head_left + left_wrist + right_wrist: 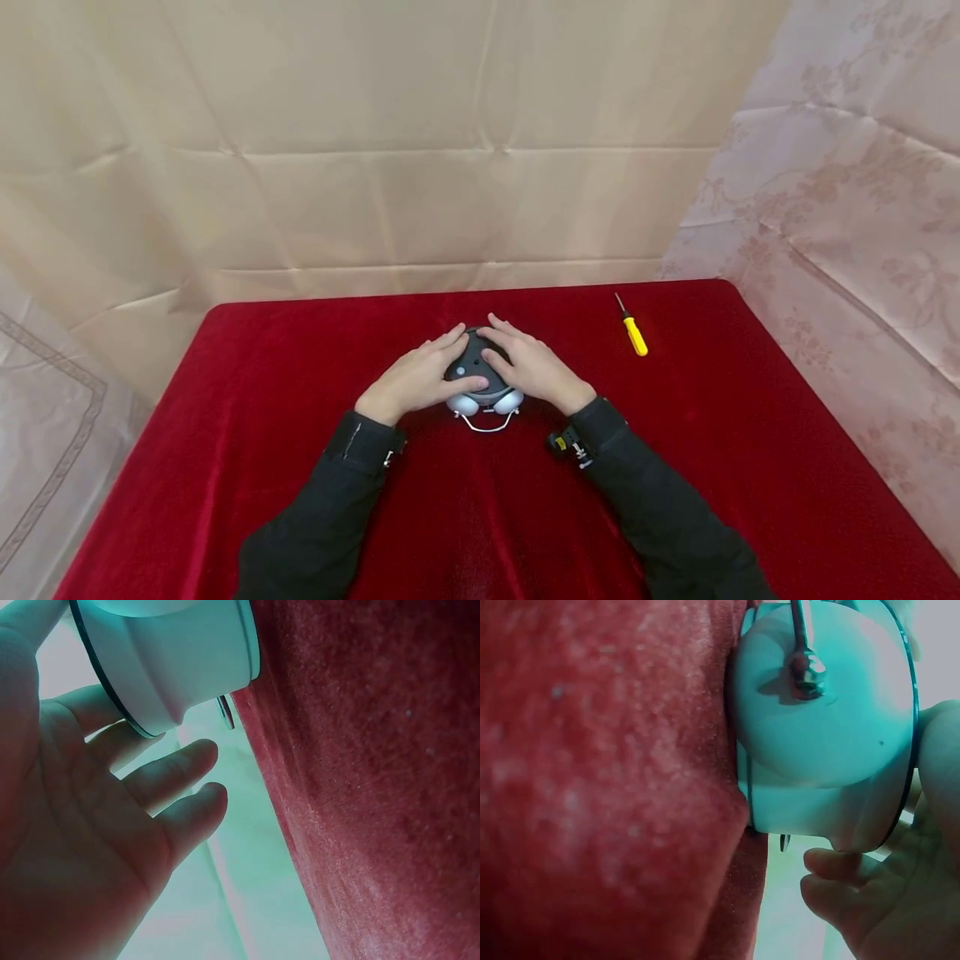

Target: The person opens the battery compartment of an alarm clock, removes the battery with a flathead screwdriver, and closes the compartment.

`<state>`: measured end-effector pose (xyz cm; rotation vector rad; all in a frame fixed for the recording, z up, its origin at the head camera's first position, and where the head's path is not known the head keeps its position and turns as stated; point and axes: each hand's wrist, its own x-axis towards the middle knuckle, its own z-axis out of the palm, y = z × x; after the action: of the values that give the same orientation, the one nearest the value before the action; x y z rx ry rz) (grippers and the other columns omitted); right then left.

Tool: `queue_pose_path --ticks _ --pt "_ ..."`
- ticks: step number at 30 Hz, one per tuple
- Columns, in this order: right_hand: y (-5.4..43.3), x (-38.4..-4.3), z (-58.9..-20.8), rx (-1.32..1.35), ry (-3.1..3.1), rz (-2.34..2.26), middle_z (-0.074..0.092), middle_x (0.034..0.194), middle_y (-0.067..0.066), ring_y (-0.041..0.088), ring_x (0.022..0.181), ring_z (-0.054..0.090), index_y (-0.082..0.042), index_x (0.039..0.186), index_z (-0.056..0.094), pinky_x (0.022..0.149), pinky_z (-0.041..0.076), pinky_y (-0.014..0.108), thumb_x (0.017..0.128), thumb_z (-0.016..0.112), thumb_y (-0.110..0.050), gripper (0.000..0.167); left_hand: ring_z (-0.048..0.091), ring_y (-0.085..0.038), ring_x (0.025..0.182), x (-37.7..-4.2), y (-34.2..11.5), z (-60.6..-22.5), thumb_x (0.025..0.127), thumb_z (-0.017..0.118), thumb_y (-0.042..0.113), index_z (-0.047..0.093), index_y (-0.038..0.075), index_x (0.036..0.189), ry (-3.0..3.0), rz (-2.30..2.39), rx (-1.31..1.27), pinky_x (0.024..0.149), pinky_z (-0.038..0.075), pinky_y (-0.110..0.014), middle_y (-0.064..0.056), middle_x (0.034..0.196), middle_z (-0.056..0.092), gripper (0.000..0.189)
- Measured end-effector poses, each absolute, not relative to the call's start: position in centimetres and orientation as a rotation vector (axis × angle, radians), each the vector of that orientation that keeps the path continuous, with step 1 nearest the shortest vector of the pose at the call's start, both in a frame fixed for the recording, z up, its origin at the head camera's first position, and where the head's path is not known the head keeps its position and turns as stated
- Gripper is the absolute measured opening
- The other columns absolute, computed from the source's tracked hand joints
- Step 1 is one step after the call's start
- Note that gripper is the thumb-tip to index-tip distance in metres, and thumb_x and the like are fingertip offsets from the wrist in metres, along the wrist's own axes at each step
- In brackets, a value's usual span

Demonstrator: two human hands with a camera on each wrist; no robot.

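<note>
I read the round twin-bell clock [472, 365] as dark grey across its back with one small pale dot, its domed metal bells [462, 406] whitish-blue and its wire handle [483, 430] silver; on my wrist feeds the casing turns pale turquoise, edged by a thin black rim [916, 720]. The velvety cloth [262, 400] comes through plain deep red. My slim screwdriver [633, 332] shows a bright yellow grip, black collar and silvery shaft. Both fabric sleeves [315, 517] are black. I get a plain beige curtain [450, 200], a pale pink floral drape [862, 208] with darker blossoms, and a whitish hanging [67, 450] crossed by a grey-brown band.
</note>
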<state>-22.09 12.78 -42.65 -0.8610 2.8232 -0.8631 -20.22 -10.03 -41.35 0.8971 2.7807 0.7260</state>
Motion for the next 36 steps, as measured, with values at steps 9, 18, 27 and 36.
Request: queue_pose_path --ticks 9,18,27,36 --pt "13.03 -22.65 -42.72 -0.868 2.648 -1.019 0.023 0.165 0.019 0.037 0.151 0.022 -0.007 0.144 0.047 0.118 0.026 0.049 0.105 0.056 -0.021 0.043 0.037 -0.028 0.146 -20.31 -9.82 -41.33 0.092 0.065 0.059 0.037 0.009 0.157 2.781 0.749 0.942 0.117 0.028 -0.052 -0.015 0.161 0.034 0.087" --pt "13.39 -22.71 -42.51 -0.851 2.566 -1.131 0.027 0.163 0.019 0.03 0.15 0.028 -0.006 0.143 0.047 0.119 0.027 0.045 0.103 0.06 -0.017 0.044 0.042 -0.027 0.143 -20.3 -9.74 -41.25 0.091 0.066 0.06 0.038 0.009 0.157 2.781 0.748 0.961 0.116 0.03 -0.052 -0.016 0.159 0.037 0.087" --pt "13.54 -22.74 -42.59 -0.858 2.573 -1.179 0.03 0.162 0.017 0.029 0.149 0.031 -0.007 0.143 0.049 0.119 0.027 0.045 0.101 0.064 -0.017 0.046 0.042 -0.026 0.143 -20.26 -9.61 -41.11 0.091 0.067 0.059 0.036 0.008 0.158 2.771 0.774 0.944 0.116 0.03 -0.052 -0.014 0.16 0.036 0.09" --pt "13.68 -22.78 -42.49 -0.848 2.573 -1.209 0.035 0.161 0.012 0.024 0.145 0.038 -0.009 0.144 0.048 0.116 0.033 0.041 0.1 0.066 -0.017 0.048 0.043 -0.025 0.142 -20.27 -9.59 -41.19 0.09 0.066 0.061 0.034 0.007 0.158 2.779 0.782 0.921 0.115 0.034 -0.048 -0.011 0.161 0.036 0.093"
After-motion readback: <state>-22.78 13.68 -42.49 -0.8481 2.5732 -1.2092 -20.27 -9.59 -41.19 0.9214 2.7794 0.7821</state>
